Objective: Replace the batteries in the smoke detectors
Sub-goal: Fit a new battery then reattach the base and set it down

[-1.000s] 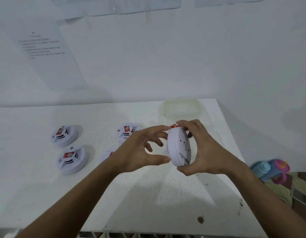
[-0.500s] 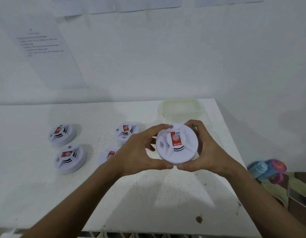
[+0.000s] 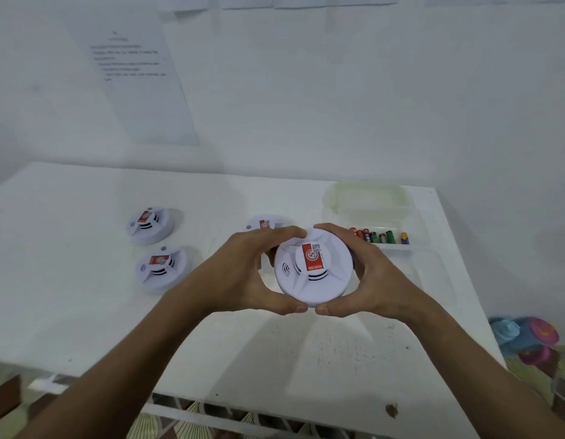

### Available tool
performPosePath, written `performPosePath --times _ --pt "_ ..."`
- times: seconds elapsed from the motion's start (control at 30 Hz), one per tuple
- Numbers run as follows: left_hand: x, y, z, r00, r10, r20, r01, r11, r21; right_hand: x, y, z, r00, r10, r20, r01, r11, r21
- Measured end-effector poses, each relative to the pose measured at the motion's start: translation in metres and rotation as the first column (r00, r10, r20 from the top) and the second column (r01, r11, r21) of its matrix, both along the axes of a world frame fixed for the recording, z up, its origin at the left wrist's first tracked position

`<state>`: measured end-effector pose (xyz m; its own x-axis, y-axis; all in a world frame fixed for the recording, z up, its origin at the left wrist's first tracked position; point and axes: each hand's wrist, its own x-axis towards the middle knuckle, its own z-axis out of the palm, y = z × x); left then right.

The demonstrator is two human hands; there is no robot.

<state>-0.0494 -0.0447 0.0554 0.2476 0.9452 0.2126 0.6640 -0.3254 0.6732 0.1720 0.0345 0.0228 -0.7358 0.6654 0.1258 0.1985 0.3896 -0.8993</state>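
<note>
the white bench (image 3: pixel 84 312) fills the view against a white wall (image 3: pixel 369 90) bearing a printed sheet (image 3: pixel 132 80). a clear box (image 3: pixel 366 201) of batteries (image 3: pixel 381 236), hidden a second ago, now shows behind the right hand (image 3: pixel 369 280). both hands, the left hand (image 3: pixel 243 277) included, curl around the detector (image 3: pixel 312 269), held face-up above the bench, edge-on a second earlier. three more detectors (image 3: pixel 160 270) lie to the left.

White table (image 3: pixel 84 312) — detectors and battery tray on top.
Three smoke detectors lie face up: far left (image 3: pixel 150 224), nearer left (image 3: pixel 160 269), one mid-table (image 3: pixel 264 223) partly hidden. Clear tray (image 3: pixel 390 247) of batteries (image 3: pixel 379 236) at right — translucent container (image 3: pixel 366 198) just behind it.
</note>
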Motion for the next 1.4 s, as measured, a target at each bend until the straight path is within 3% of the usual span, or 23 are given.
performPosePath --times 0.17,0.77,1.07,1.4 --pt "-0.034 -0.007 0.003 0.997 0.023 0.07 -0.022 1.0 -0.016 -0.036 -0.002 0.006 1.0 0.027 0.007 -0.027 0.999 0.033" --pt "-0.172 -0.007 0.01 0.999 0.002 -0.033 -0.004 0.997 -0.073 -0.17 -0.015 0.005 0.999 -0.046 -0.029 0.045 0.999 -0.022" --pt "-0.209 0.001 0.007 0.995 -0.064 -0.08 0.058 0.995 -0.075 -0.203 -0.022 -0.001 0.993 -0.114 -0.03 0.113 0.994 -0.009" --pt "-0.225 0.003 -0.001 1.0 -0.015 0.0 0.015 0.987 -0.159 -0.218 -0.019 -0.001 0.987 -0.157 -0.028 0.159 0.986 0.059"
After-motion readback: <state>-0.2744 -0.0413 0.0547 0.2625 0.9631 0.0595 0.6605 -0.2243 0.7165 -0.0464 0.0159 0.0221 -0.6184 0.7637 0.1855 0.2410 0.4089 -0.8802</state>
